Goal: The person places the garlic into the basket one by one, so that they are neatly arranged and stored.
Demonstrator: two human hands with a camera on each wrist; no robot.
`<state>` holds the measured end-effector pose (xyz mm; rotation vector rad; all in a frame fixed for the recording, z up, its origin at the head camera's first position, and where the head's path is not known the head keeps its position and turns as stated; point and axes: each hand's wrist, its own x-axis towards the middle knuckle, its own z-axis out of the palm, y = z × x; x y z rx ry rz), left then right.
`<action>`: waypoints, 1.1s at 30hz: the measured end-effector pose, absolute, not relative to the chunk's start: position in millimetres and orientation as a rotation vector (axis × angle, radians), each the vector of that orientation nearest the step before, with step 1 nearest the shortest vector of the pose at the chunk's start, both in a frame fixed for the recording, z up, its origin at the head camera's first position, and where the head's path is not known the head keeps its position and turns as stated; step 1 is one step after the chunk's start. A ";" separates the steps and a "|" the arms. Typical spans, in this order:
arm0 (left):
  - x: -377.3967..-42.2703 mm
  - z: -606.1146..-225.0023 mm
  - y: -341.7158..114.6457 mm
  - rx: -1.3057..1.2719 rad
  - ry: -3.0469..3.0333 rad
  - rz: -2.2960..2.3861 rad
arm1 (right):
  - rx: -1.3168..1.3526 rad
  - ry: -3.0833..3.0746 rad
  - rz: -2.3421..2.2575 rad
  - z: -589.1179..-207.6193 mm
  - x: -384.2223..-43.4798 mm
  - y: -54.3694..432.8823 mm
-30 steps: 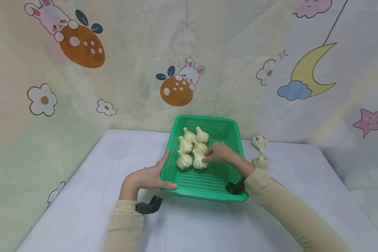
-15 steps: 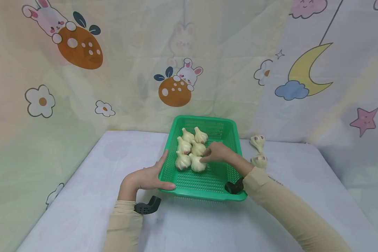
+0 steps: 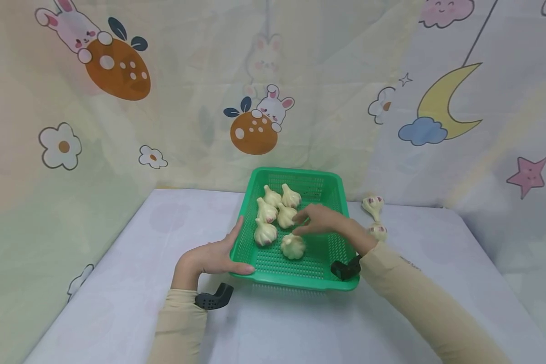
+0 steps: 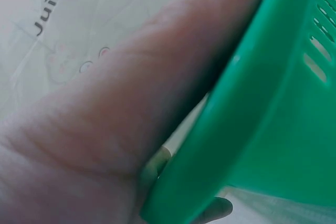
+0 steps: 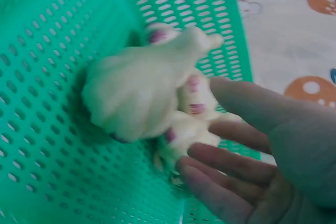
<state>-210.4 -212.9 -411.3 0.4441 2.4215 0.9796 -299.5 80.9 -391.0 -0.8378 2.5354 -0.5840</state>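
A green plastic basket (image 3: 300, 281) holds several pale garlic bulbs. My left hand (image 3: 214, 255) rests spread at its near left corner, thumb along the front rim and fingers along the left side; in the left wrist view the left hand (image 4: 115, 93) lies against the basket rim (image 4: 226, 114). My right hand (image 3: 322, 220) is inside the basket, holding nothing. One garlic bulb (image 3: 293, 246) sits nearest the front, just below the right fingertips. Another garlic bulb (image 3: 286, 216) lies beside them. Seen from the right wrist, a garlic bulb (image 5: 136, 90) is apart from the right hand (image 5: 278, 156).
Outside the basket, to its right, lie two more garlic bulbs, a far garlic bulb (image 3: 373, 205) and a nearer one (image 3: 377, 231) partly behind the right arm. A white-covered table (image 3: 277, 328) bears everything. A printed cloth (image 3: 336, 101) hangs close behind.
The front right garlic bulb has shifted toward the near rim and turned, standing apart from the others. My right hand has come off it and moved slightly right. The left hand stays.
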 end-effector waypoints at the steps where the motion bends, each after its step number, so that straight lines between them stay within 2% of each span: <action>1: -210.1 -410.8 -213.0 0.446 2.416 0.989 | -0.866 2.503 -0.584 -389.5 -299.2 83.0; 6: -211.2 -410.1 -213.9 0.461 2.397 1.019 | -0.948 2.401 -0.485 -392.4 -297.6 86.0; 16: -211.1 -410.6 -213.7 0.449 2.395 1.009 | -0.917 2.510 -0.313 -399.6 -289.0 68.2; 33: -211.3 -411.9 -212.5 0.465 2.383 1.037 | -0.857 2.591 -0.549 -414.5 -301.2 72.7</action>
